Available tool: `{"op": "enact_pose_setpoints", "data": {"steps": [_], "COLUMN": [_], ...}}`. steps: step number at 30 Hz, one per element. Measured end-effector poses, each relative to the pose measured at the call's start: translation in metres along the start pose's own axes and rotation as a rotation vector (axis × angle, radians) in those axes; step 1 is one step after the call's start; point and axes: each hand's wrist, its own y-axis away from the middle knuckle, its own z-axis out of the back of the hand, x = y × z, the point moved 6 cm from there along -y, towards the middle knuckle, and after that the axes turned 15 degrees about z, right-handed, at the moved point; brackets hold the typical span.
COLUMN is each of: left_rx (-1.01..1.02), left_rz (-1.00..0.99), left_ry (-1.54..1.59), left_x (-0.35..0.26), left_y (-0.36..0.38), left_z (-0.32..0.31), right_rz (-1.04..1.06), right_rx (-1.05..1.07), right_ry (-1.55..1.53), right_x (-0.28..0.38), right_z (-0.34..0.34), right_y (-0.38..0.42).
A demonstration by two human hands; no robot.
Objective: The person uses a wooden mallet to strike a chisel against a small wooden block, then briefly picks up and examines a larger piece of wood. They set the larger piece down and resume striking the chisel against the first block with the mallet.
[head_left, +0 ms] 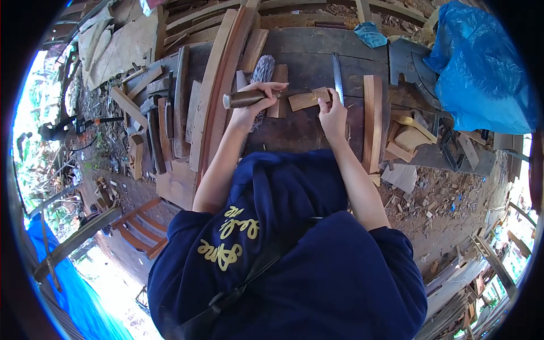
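My left hand (255, 105) is wrapped round the dark wooden handle of a chisel (241, 100), whose blade points right toward a small wood piece (303, 102). That piece is pinched at its right end by my right hand (333, 116), thumb and fingers closed on it. The chisel tip is right at the left end of the wood. Just beyond my left hand lies a grey fuzzy cloth (263, 69), beside a flat wood block (280, 79). A metal ruler (338, 73) lies on the dark workbench (306, 51), close to my right hand.
Long boards (218, 73) run along the bench's left side, with hammers (154, 127) and offcuts farther left. A thick wood strip (372, 122) lies to the right. Blue plastic (481, 68) covers the far right. Wood scraps (436, 198) litter the ground.
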Motion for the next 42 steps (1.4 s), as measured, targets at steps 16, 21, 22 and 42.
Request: {"op": "enact_pose_setpoints", "data": {"steps": [16,21,22,42], "left_rx": [0.042,0.063,0.064,0.109], "left_rz": [-0.009,-0.060,-0.059,-0.077], "left_ry": [0.192,0.063,0.063,-0.045], "left_x": [0.022,0.011,0.011,0.003], "left_y": [-0.001,0.002,0.002,0.000], "left_z": [0.008,0.001,0.001,-0.007], "right_rz": [0.085,0.027,0.023,0.030], "right_rx": [-0.023,0.004,0.007,-0.001], "right_ry": [0.052,-0.004,0.001,0.019], "right_x": [0.004,0.012,0.012,0.011], "right_z": [0.002,0.005,0.005,0.005], "right_y": [-0.001,-0.001,-0.001,0.000]}}
